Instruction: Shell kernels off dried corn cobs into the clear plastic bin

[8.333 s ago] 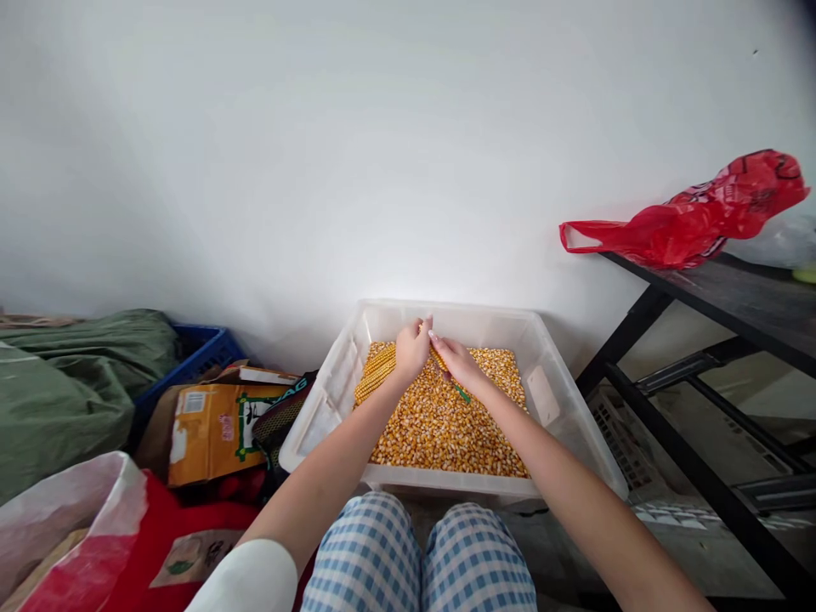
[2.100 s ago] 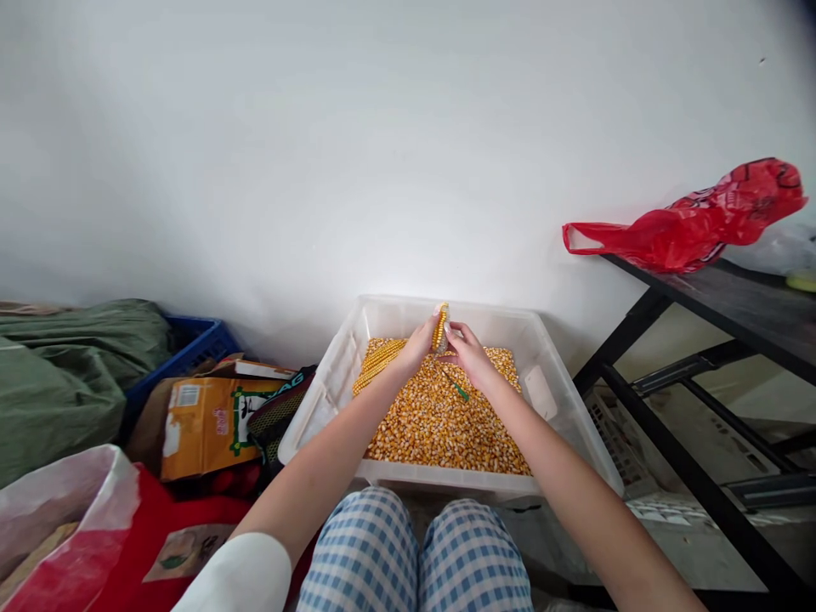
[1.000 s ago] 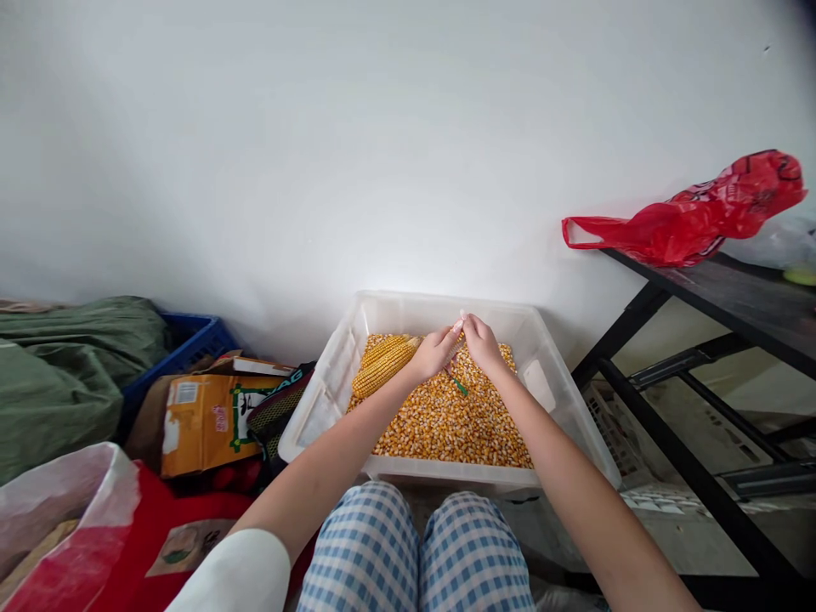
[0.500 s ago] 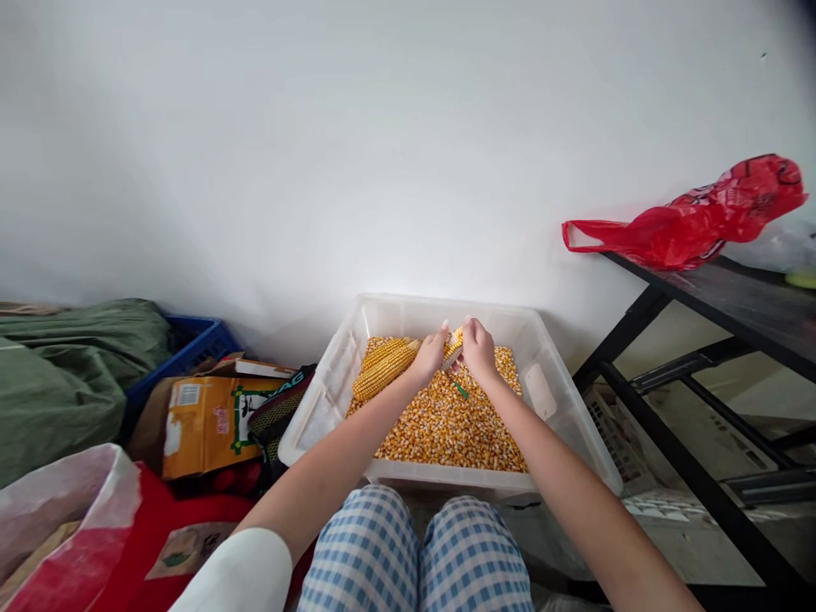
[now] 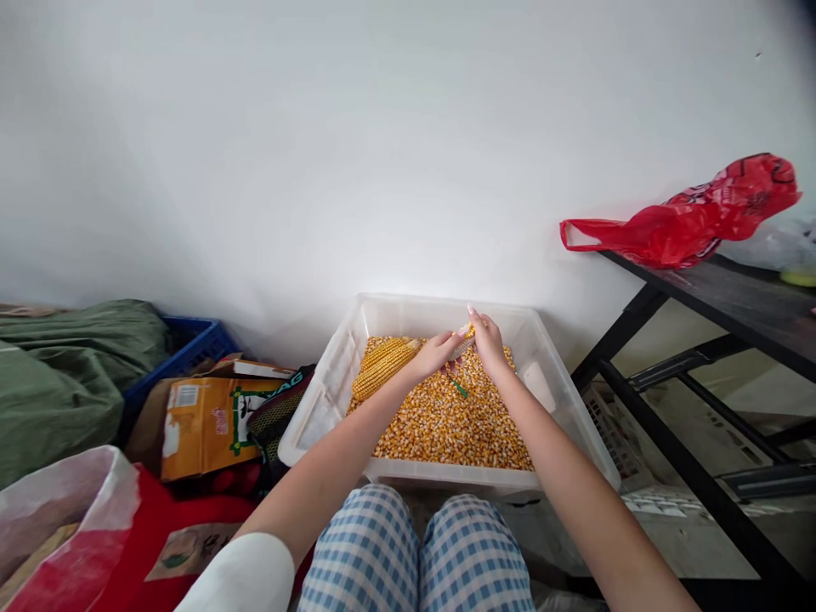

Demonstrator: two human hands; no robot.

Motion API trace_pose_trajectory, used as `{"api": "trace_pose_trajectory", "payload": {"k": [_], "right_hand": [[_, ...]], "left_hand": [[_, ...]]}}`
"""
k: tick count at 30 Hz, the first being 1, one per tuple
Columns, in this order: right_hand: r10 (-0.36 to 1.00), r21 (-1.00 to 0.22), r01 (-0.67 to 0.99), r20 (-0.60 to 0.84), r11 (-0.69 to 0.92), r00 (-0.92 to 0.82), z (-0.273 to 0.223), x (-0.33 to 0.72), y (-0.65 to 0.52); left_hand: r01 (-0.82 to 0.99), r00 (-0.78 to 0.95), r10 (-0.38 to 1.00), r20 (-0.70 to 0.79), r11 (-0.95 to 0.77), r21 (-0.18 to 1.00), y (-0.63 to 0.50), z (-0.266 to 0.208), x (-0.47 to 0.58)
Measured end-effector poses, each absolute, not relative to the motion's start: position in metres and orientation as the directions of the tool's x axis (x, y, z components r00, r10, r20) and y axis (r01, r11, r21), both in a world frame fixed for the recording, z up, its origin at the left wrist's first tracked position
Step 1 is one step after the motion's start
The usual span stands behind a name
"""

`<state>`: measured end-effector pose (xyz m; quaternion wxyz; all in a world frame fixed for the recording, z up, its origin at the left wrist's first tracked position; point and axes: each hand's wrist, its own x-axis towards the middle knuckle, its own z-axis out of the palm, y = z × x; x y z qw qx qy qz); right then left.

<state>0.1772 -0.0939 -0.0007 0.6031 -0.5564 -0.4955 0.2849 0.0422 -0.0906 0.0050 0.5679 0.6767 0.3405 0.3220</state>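
Observation:
Between my hands is a partly stripped corn cob (image 5: 467,342), with yellow kernels on one part and pale bare cob on another. My left hand (image 5: 437,355) grips its left end, and my right hand (image 5: 488,342) is wrapped round its right end, thumb raised. Fingers hide much of the cob. Beneath them, loose corn kernels (image 5: 452,433) cover the bottom of a translucent plastic tub (image 5: 450,303). Whole ears of corn (image 5: 382,371) lie on the kernels at the left. A small green strip (image 5: 460,388) rests on the kernels below my hands.
Left of the tub are an orange cardboard box (image 5: 207,425), a dark mesh bag (image 5: 279,421), a blue crate (image 5: 210,336) and a red-and-white sack (image 5: 121,518). To the right, a black table (image 5: 752,297) bears a red plastic bag (image 5: 688,223). A white wall (image 5: 408,153) stands behind.
My left hand has shifted slightly right and down along the cob. My right hand has turned, its thumb now pointing up, and more pale bare cob shows.

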Motion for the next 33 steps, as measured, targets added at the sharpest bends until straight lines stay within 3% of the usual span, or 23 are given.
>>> {"api": "trace_pose_trajectory", "payload": {"k": [3, 10, 15, 18, 22, 27, 30, 33], "right_hand": [[0.946, -0.967, 0.117, 0.249, 0.228, 0.209, 0.002, 0.177, -0.096], [0.808, -0.939, 0.256, 0.33, 0.229, 0.488, -0.003, 0.172, -0.097], [0.748, -0.855, 0.416, 0.489, 0.311, 0.448, -0.002, 0.169, -0.101], [0.749, -0.858, 0.396, 0.492, 0.328, 0.444, 0.0, 0.168, -0.101], [0.782, -0.907, 0.291, 0.413, 0.305, 0.467, -0.001, 0.171, -0.097], [0.779, -0.952, 0.092, 0.294, 0.294, 0.554, -0.004, 0.177, -0.091], [0.819, -0.961, -0.019, 0.224, 0.275, 0.528, -0.005, 0.176, -0.09], [0.827, -0.947, -0.045, 0.254, 0.318, 0.501, -0.004, 0.173, -0.092]], "left_hand": [[0.038, 0.581, 0.812, 0.056, -0.095, 0.995, -0.095, 0.003, 0.044], [-0.075, 0.703, 0.707, -0.07, 0.171, 0.982, -0.093, -0.008, 0.051], [-0.12, 0.744, 0.654, -0.133, 0.327, 0.937, -0.086, -0.013, 0.052], [-0.088, 0.74, 0.644, -0.194, 0.379, 0.921, -0.08, -0.011, 0.049], [0.059, 0.702, 0.674, -0.23, 0.267, 0.962, -0.077, -0.003, 0.042], [0.105, 0.614, 0.789, 0.037, -0.127, 0.986, -0.088, 0.006, 0.041], [0.057, 0.709, 0.705, 0.005, -0.065, 0.996, -0.096, 0.002, 0.046], [0.037, 0.764, 0.641, -0.078, 0.077, 0.996, -0.097, -0.002, 0.049]]}}
